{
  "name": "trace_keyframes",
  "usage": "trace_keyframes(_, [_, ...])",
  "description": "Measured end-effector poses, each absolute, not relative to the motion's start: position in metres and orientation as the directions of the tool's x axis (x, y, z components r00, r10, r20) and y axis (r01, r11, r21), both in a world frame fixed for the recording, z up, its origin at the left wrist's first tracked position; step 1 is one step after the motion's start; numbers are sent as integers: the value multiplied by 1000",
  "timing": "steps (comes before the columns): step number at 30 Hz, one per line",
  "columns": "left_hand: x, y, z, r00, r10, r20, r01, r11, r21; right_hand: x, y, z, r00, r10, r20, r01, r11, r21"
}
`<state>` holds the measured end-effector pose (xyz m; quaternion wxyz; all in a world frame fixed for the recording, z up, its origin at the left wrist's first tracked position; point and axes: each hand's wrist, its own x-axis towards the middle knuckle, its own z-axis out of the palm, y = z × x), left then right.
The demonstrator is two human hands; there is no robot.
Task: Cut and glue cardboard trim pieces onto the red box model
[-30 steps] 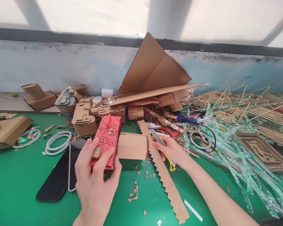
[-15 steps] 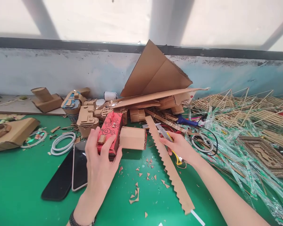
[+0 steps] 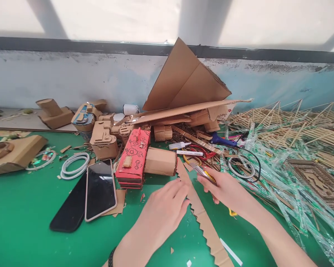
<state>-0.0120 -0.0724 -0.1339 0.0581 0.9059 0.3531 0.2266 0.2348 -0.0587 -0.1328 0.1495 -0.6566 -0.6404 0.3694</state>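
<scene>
My left hand (image 3: 163,211) has released the red box (image 3: 133,158) and now touches the zigzag cardboard strip (image 3: 203,217); my right hand (image 3: 225,189) grasps the knife (image 3: 202,171).

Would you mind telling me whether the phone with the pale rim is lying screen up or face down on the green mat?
Screen up: the phone lies flat on the green mat, its dark glass showing pale reflections.

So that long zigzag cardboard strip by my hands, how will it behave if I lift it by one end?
The zigzag cardboard strip is long, narrow and thin, so it would probably sag or bend. It looks light, likely sliding easily on the smooth green mat.
</scene>
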Motion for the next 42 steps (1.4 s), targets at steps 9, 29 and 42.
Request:
trace_keyframes(9, [20, -64, -167, 701, 694, 162, 677, -720, 155, 208, -18, -114, -241, 956, -165, 872, 138, -470])
trace_keyframes(29, [59, -96, -175, 589, 749, 302, 770, -634, 72, 188, -6, -99, -272, 936, -225, 962, 261, -76])
trace_keyframes(42, [61, -127, -175, 570, 761, 309, 783, -617, 76, 186, -30, -106, -369, 885, -284, 929, 342, -140])
